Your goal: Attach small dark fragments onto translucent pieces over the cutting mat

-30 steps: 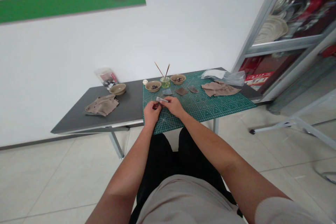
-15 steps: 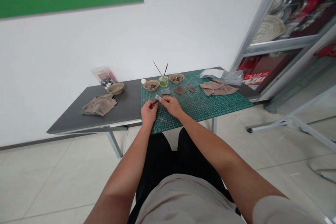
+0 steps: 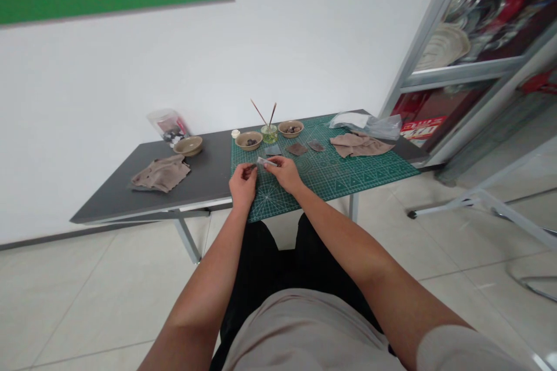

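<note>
"Where's the pale strip (image 3: 262, 161)?"

"Over the left part of the green mat (image 3: 335, 177), pinched in the right hand (image 3: 286, 174)."

"And the left hand (image 3: 242, 183)?"

"Over the mat's left edge, fingers curled; whether they grip anything, I can't tell."

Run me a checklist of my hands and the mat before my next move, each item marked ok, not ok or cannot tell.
1. Strip held in the right hand: ok, gripped between thumb and fingers.
2. What the left hand pinches: cannot tell, too small and partly hidden.
3. Sticks standing in the jar: ok, both leaning in it.
4. Three squares lying on the mat: ok.
5. Cloth on the mat smoothed flat: not ok, it is rumpled.
6. All bowls on the mat: not ok, one stands left of it.
</note>
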`<action>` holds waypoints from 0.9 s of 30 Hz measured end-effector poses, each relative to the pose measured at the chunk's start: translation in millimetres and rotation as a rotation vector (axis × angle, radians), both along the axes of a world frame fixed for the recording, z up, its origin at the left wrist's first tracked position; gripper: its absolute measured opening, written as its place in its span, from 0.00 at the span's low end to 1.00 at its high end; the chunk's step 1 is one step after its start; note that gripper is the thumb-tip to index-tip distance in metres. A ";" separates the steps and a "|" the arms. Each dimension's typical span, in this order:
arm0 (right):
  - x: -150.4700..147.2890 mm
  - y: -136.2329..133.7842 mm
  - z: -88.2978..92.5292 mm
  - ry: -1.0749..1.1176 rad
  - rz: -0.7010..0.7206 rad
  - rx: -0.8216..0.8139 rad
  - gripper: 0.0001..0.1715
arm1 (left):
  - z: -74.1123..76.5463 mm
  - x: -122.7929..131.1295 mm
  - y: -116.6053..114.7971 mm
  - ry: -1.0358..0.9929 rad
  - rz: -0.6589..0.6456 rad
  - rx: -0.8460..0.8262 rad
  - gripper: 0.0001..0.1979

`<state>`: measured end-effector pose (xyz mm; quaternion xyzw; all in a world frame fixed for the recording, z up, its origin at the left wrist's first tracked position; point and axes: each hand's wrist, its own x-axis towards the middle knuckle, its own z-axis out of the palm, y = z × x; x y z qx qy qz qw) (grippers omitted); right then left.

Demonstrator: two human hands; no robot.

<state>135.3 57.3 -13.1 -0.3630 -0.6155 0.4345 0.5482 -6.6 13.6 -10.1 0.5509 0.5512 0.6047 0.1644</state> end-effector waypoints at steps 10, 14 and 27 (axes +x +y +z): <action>-1.5 2.8 -1.6 0.195 0.078 -0.033 0.23 | -0.5 -2.2 0.2 0.105 0.000 0.030 0.09; -2.2 2.1 0.4 0.188 0.093 -0.076 0.18 | 0.3 -2.4 0.1 0.130 -0.016 0.010 0.10; -0.3 0.0 4.6 0.148 0.213 -0.064 0.17 | -4.1 -3.7 2.4 0.128 -0.117 -0.057 0.08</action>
